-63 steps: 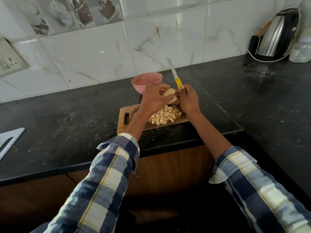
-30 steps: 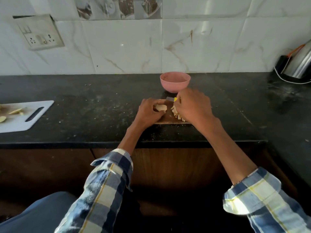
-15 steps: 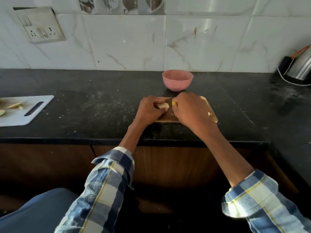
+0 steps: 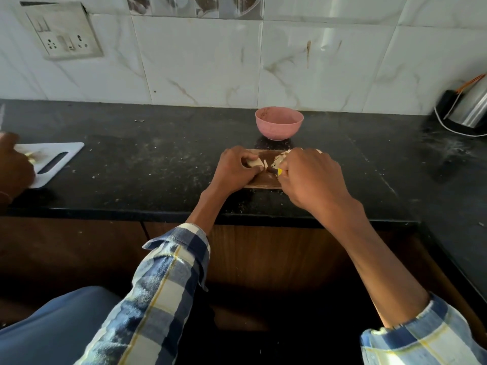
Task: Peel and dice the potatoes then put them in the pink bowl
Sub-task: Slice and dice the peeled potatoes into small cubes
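Mid-dice: potato (image 4: 255, 162) sits on the wooden board (image 4: 263, 180), pinned under curled fingers of the left hand (image 4: 233, 169). Right hand (image 4: 312, 177) clenches the yellow-handled knife (image 4: 276, 171), blade mostly hidden. Dice (image 4: 282, 158) are piled behind it. Pink bowl (image 4: 279, 123) stands beyond the board. Risk: fingertips lie close to the blade; a slip could nick them or scatter cubes onto the counter (image 4: 145, 167).

At frame centre, the left hand (image 4: 233, 168) grips a potato piece (image 4: 255, 162) on the wooden board (image 4: 263, 180); the right hand (image 4: 312, 177) holds a yellow-handled knife (image 4: 275, 170). The pink bowl (image 4: 279, 123) stands just above.
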The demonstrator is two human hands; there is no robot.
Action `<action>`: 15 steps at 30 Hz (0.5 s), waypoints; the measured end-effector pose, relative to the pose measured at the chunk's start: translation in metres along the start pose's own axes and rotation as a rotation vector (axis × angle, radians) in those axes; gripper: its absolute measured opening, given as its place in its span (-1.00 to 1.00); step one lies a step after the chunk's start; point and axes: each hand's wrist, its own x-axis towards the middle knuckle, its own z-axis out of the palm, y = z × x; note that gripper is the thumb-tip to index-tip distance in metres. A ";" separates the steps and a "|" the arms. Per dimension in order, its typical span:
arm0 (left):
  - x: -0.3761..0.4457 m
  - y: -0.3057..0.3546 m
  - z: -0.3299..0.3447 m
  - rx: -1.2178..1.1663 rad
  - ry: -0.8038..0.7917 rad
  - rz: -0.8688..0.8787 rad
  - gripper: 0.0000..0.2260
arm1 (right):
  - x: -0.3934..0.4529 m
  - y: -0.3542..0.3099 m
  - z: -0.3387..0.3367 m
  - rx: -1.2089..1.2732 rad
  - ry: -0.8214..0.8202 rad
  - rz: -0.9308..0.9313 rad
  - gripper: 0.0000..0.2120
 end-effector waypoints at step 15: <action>-0.002 -0.004 -0.004 -0.045 0.034 -0.019 -0.79 | 0.035 -0.012 0.033 0.077 0.089 0.064 -0.84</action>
